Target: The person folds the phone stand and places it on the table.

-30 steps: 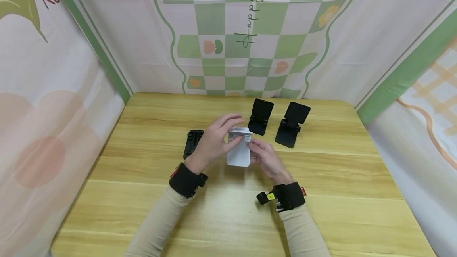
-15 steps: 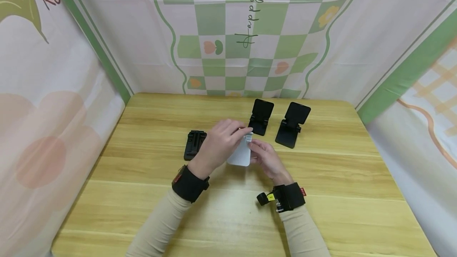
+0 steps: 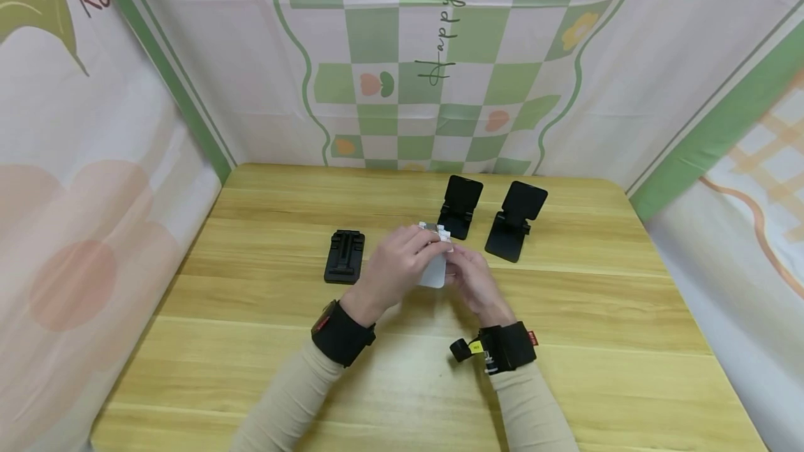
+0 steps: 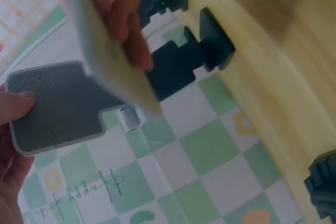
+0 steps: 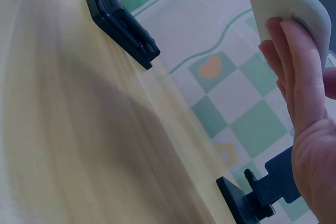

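Spreading behind everything, a patterned cloth borders a wooden table; raised above the table, the left hand pinches the grey-faced plate of a white stand; the right hand grips the stand's other plate, so it sits between both hands; beyond the right hand, a black stand rests unfolded near a second black stand, also unfolded; left of the left hand lies a folded stand.
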`<state>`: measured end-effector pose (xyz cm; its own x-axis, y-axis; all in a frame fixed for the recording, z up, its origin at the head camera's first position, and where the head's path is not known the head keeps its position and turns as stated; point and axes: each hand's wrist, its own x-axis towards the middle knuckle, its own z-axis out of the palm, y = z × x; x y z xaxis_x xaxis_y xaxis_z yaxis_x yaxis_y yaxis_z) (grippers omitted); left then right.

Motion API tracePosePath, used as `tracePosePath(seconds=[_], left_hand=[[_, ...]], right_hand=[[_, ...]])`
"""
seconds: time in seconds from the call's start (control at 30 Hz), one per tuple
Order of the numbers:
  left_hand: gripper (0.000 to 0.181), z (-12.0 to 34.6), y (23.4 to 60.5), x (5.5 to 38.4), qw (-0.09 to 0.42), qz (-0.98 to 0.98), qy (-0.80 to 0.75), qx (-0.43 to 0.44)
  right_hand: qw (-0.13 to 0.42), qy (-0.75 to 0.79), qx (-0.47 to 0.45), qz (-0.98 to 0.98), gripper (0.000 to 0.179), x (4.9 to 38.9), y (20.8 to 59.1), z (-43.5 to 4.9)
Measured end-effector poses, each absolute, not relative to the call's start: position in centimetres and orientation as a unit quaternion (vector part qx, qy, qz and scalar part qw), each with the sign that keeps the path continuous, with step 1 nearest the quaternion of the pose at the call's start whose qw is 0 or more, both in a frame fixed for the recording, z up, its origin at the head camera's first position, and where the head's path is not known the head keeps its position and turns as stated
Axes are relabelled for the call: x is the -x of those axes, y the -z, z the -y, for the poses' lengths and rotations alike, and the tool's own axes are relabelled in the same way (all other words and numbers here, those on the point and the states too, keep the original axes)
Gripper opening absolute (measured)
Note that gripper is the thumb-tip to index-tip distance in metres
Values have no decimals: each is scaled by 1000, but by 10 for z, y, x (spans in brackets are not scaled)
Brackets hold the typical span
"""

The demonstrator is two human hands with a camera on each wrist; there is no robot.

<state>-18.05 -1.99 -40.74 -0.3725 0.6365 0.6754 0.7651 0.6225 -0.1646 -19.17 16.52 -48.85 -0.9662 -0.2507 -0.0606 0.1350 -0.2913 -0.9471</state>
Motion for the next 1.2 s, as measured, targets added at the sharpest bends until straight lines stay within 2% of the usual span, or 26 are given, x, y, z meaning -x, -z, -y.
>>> tracePosePath(seconds=[0.33,0.77,0.97,1.2], left_hand=[[25,19,417,174,367,823,86,426],[26,20,427,169,382,819,87,420],[24,19,432,166,387,818,81,419],[21,20,436,163,384,820,90,414]], right_hand=[[126,799,51,-586,26,191,484,-168],[121,793,50,-595,46,192,483,-167],[121,799,45,-588,49,192,482,-166],[123,809,49,-572,43,192,482,-166]])
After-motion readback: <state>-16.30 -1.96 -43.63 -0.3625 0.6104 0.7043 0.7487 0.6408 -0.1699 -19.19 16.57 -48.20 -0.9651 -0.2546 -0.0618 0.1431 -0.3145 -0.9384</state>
